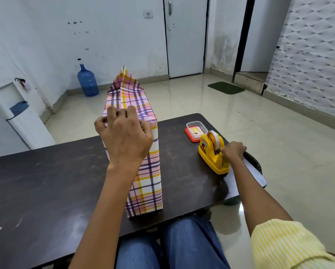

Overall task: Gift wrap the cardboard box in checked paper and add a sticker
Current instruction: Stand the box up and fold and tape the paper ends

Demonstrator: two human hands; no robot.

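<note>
One tall cardboard box [147,181] stands on end in the middle of the dark table [46,181], covered in checked paper [129,96]. At the top, one pointed flap [125,77] sticks up and is not stuck down yet. The left hand [126,133] sits on the box top, fingers bent and close together, gripping the folded paper there. The right hand [233,151] is off to the side, fingers curled tight round the near end of the yellow tape dispenser [211,152]. I cannot tell if they pinch any tape. A small tub [195,129] with a red lid sits just behind it.

The box is tall and thin, so a hard push could tip it over. If the left hand lets go too soon, I think the folds would pop open. Tape pulled with one hand could twist and stick to itself.
</note>
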